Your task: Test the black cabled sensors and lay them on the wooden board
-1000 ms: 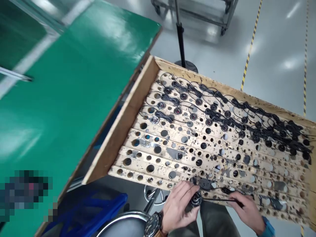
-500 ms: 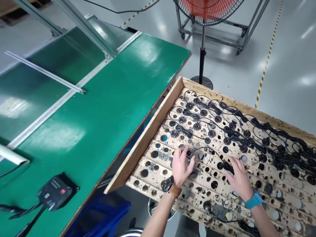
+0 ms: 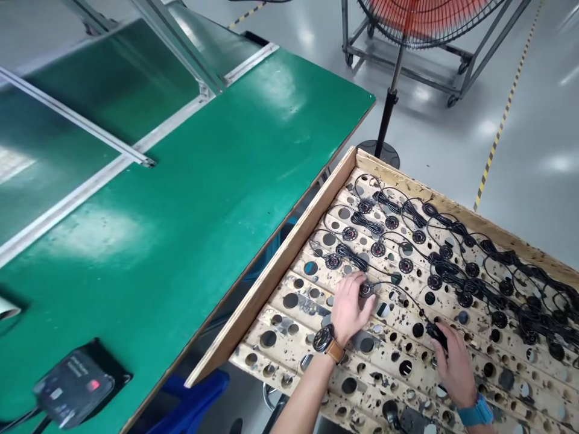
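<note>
A wooden tray (image 3: 280,272) full of drilled holes lies in front of me. Small round black motor parts with coiled black cables (image 3: 452,259) fill its far rows. My left hand (image 3: 350,307), with a watch on the wrist, pinches one round black part (image 3: 365,289) at a hole near the tray's left side. A thin cable runs from that part to my right hand (image 3: 452,361), which is closed on the cable's black bundled end (image 3: 436,331) further right on the tray.
A green worktable (image 3: 181,199) with metal rails runs along the left; a black device with a red light (image 3: 75,381) lies at its near end. A red floor fan on a stand (image 3: 393,84) and a wheeled metal frame (image 3: 456,60) stand behind the tray. A blue bin (image 3: 194,404) sits below.
My view has swung left and up, off my lap and onto the tray. Both hands carried a round part and its cable from the tray's near edge to a row further in.
</note>
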A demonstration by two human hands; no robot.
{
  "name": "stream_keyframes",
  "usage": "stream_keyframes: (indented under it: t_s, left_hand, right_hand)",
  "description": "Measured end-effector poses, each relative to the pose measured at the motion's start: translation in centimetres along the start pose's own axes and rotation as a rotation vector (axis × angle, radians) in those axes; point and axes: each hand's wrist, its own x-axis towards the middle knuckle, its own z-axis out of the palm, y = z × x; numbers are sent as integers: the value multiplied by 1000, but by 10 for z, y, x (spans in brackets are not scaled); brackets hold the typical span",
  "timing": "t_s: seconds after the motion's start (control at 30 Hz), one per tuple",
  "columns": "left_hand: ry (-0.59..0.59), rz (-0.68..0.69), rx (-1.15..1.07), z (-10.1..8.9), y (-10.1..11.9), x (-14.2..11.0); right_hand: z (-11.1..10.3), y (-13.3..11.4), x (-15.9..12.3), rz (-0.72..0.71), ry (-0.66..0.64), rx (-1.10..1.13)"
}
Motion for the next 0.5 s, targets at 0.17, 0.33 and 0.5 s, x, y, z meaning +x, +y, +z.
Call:
stream_keyframes:
  t_s: [0.17, 0.33, 0.5]
  left_hand:
    - [-7, 22, -15, -1, -4, 13]
    - [106, -104, 35, 4, 2, 1]
    - [227, -306, 56, 20, 18, -9]
  right_hand:
    - [-3, -16, 3, 52, 39, 77]
    - [-13, -43, 19, 70, 85, 138]
    - [-24, -81, 48, -9, 80, 161]
